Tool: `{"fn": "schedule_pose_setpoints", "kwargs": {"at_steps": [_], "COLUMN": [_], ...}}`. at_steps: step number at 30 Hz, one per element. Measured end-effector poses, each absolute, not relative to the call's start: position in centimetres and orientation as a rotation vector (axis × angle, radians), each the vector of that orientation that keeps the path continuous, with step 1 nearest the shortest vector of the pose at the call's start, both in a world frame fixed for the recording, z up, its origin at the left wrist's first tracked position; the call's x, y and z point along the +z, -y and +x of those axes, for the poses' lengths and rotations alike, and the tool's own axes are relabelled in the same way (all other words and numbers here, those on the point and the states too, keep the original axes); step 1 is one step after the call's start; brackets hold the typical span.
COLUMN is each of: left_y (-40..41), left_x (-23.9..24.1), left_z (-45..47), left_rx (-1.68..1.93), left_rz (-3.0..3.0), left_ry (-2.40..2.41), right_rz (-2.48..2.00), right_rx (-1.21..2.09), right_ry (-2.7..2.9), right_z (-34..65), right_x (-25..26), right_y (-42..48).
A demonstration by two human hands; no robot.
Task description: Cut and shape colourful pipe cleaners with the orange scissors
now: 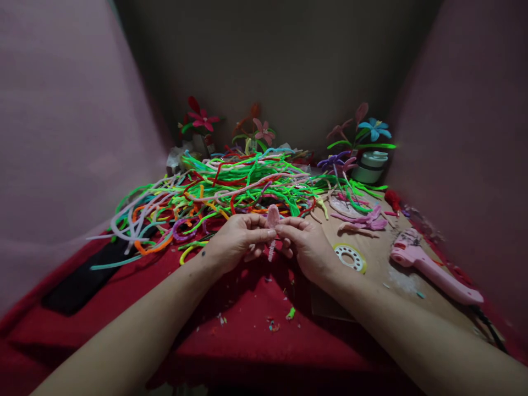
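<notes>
Between my two hands is a pink pipe-cleaner petal [273, 216], its rounded loop pointing up and a thin fuzzy stem hanging below the fingers. My left hand [243, 239] pinches it from the left with thumb and forefinger. From the other side my right hand [303, 242] grips the petal's base, fingertips close to the left thumb. Just beyond the hands lies a big tangled heap of pipe cleaners [247, 179] in green, pink, red, orange and white.
On the right, a cardboard sheet [371, 258] bears a pink glue gun [437, 269], a yellow-and-white tape spool [350, 257] and purple pipe-cleaner pieces [369, 219]. A black phone-like slab [86, 275] lies left. Finished flowers [374, 130] and a lidded jar [370, 166] stand behind. Scraps dot the red cloth [231, 335].
</notes>
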State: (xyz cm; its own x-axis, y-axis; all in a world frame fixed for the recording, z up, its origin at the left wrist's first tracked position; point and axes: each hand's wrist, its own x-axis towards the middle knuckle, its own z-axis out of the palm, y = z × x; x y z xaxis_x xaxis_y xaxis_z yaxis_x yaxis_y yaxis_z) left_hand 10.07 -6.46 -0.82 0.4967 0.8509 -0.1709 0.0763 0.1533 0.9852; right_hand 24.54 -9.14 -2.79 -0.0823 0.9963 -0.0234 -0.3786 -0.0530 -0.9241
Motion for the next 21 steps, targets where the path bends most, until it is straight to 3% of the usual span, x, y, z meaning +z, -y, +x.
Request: {"fn": "schedule_pose_setpoints", "kwargs": {"at_steps": [18,21], "left_y": [6.9,7.0], "left_x": [-0.1,0.1], "left_z": [10.4,10.3], "left_rx": [0.771,0.755], "left_rz": [1.481,1.498], "left_ry": [-0.923,-0.950], "right_rz": [-1.014,-1.048], "right_rx": [1.339,1.176], "right_ry": [1.080,1.044], "right_z": [24.4,24.5], "right_x": [-2.4,-1.7], "right_y": [9.4,9.4]}}
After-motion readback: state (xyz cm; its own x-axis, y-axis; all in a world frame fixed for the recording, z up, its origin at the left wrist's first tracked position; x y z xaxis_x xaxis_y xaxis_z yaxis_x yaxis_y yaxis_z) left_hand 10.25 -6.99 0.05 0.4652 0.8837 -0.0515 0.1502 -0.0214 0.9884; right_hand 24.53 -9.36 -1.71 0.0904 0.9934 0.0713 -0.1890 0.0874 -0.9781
